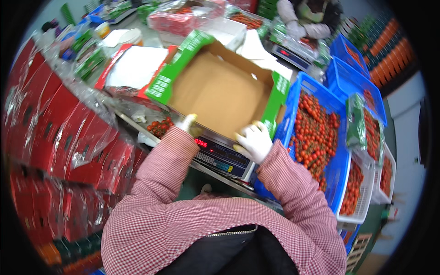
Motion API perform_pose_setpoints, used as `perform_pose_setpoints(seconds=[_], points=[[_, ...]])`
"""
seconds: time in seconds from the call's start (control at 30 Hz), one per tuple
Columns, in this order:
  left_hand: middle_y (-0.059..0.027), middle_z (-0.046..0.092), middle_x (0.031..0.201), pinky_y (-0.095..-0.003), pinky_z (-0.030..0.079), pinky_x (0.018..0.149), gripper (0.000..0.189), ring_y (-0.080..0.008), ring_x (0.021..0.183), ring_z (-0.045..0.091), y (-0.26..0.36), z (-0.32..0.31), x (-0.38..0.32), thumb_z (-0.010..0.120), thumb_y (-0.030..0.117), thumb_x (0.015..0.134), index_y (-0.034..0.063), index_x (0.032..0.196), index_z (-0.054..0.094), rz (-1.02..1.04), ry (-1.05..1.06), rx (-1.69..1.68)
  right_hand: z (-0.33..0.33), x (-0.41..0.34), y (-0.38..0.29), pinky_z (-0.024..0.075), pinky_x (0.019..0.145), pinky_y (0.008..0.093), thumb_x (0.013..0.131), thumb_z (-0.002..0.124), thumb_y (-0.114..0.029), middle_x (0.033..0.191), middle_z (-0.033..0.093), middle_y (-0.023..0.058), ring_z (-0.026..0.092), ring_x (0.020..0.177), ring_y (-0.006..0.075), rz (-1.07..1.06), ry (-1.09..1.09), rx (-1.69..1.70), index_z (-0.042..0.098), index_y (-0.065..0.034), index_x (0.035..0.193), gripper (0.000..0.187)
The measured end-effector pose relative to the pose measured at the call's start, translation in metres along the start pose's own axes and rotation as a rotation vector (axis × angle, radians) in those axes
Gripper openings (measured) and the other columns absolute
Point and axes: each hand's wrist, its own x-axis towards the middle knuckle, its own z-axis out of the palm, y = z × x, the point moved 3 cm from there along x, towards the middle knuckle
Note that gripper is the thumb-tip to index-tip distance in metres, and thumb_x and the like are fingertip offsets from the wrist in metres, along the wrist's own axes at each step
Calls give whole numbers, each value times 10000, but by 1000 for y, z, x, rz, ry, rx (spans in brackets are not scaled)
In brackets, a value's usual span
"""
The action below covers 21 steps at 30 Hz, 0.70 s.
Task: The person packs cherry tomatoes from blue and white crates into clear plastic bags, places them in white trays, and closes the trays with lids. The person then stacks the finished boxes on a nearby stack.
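An empty cardboard box with green printed sides (220, 92) lies open side up over a digital scale (223, 158) with a lit red display. My left hand (189, 124), in a white glove with yellowish fingertips, grips the near left edge of the box. My right hand (253, 141), gloved the same way, is at the near right edge, its fingers bent over the rim. A bunch of cherry tomatoes (160, 127) lies left of my left hand. Beside the box on the right stands a blue plastic crate (338, 178) with many vine cherry tomatoes (314, 130).
A red box with white sheets (135, 67) is at the upper left. Plastic-wrapped red cartons (65, 137) fill the left side. White crates (364, 202) and more blue crates (357, 79) stand at the right. Across the table, a co-worker (306, 20) is near another scale (292, 55).
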Motion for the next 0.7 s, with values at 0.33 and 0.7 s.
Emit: perform_pose_setpoints(seconds=[0.33, 0.7], points=[[-163, 484, 1354, -509, 373, 1033, 616, -350, 1214, 474, 232, -42, 78, 455, 423, 852, 46, 1339, 454, 266, 68, -278, -66, -40, 11, 456, 853, 417, 710, 696, -166, 1129, 548, 146, 552, 988, 329, 197, 242, 236, 535, -77, 1207, 531], [-113, 576, 1134, -436, 478, 822, 431, -260, 976, 568, 292, 24, 50, 551, 240, 852, 93, 1254, 509, 827, 328, -22, -164, -402, 118, 467, 854, 363, 742, 650, -82, 921, 637, 115, 597, 916, 265, 1125, 411, -89, 660, -53, 935, 196]])
